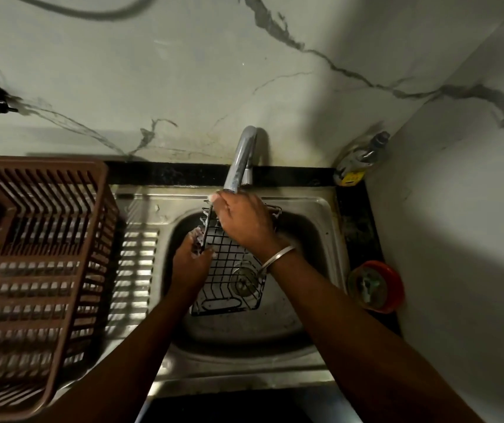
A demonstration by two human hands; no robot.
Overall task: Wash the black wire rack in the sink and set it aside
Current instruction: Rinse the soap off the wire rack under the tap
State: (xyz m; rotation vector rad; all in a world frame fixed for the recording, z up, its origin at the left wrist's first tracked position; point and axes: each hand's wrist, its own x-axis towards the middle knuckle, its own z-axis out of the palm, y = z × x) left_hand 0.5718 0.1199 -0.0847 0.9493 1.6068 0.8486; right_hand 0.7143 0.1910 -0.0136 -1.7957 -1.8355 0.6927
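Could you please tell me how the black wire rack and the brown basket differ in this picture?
The black wire rack is thin metal grid, held tilted in the sink by both hands; the brown basket is slatted plastic, resting untouched on the drainboard. The rack looks smaller than the basket. Both are open-sided containers.

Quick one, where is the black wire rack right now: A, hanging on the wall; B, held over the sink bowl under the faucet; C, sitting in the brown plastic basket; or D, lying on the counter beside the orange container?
B: the black wire rack is over the sink bowl, below the faucet, gripped by the right hand and left hand.
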